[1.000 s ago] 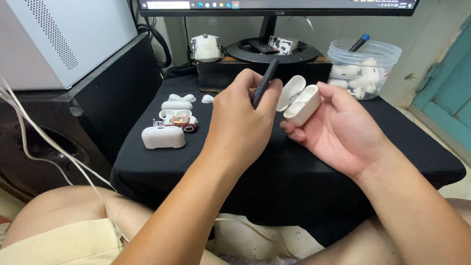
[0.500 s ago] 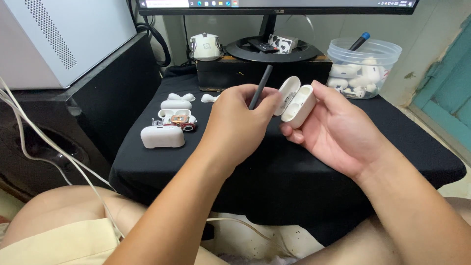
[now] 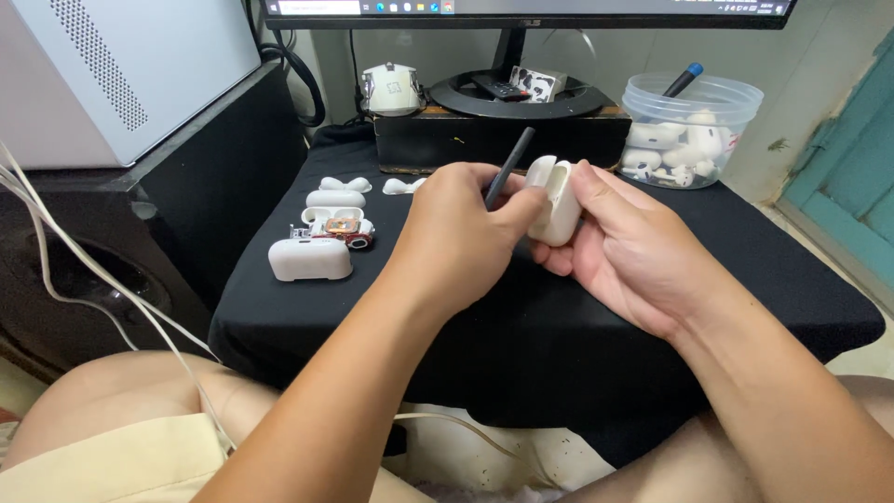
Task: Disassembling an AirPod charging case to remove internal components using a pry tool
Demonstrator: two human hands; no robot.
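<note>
Where the two forearms meet above the black cloth (image 3: 559, 326), the left hand (image 3: 461, 237) has its fingers curled round a thin dark tool (image 3: 509, 168), pinched low on the shaft so that the upper end sticks up and leans to the right. The lower tip is hidden behind the fingers, so I cannot tell what it touches. Just beside it, the right hand (image 3: 643, 251) cradles a white case (image 3: 556, 200), thumb over the top and fingers wrapped behind; the lid stands open, tilted toward the tool. Case and tool are close together, held above the middle of the cloth, and the two hands touch at the fingertips.

Further left on the cloth lies a closed white case (image 3: 310, 259), and behind it an opened case with orange and metal parts showing (image 3: 340, 226). Beyond those lie more white shells (image 3: 337, 193) and a small white piece (image 3: 402, 186).

At the back stands a black box (image 3: 503, 140) bearing a monitor stand (image 3: 521, 88), and a small white pot (image 3: 391, 90) to its left. To the right sits a clear tub (image 3: 694, 130) full of white cases, a blue-tipped pen (image 3: 683, 80) poking out of it. At far left stands a grey computer tower (image 3: 121, 74).
</note>
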